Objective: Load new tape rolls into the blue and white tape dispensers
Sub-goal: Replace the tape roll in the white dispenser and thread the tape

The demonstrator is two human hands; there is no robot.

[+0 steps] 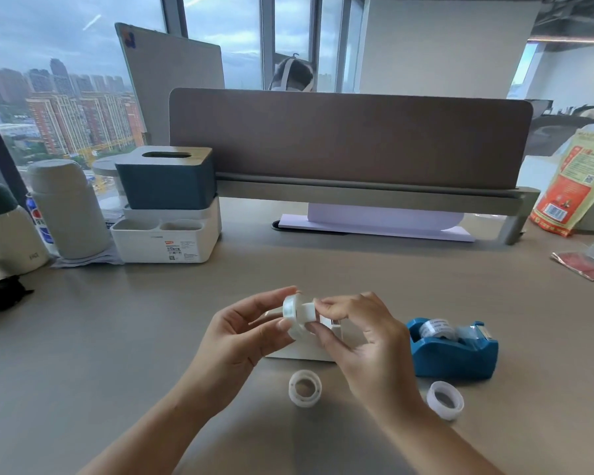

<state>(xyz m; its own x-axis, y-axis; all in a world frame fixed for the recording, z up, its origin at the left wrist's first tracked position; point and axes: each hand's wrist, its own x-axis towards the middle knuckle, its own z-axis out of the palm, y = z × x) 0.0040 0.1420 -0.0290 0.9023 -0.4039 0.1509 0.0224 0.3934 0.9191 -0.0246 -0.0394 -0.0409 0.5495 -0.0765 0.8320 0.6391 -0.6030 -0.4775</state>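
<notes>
My left hand [244, 332] grips a clear tape roll [291, 315] by its rim, held above the desk. My right hand [360, 332] pinches a small white spool core [308, 311] that sits in the roll's centre hole. Behind and below both hands lies the white tape dispenser [304, 349], mostly hidden. To the right stands the blue tape dispenser [455, 351] with a tape roll seated in it. Two more clear tape rolls lie flat on the desk: one [305, 388] in front of my hands, the other [445, 400] in front of the blue dispenser.
A white organiser with a blue tissue box [165, 204] stands at the back left beside flasks [67, 207]. A desk divider [350, 142] runs across the back. An orange packet [568, 186] and red paper [585, 265] lie at the right.
</notes>
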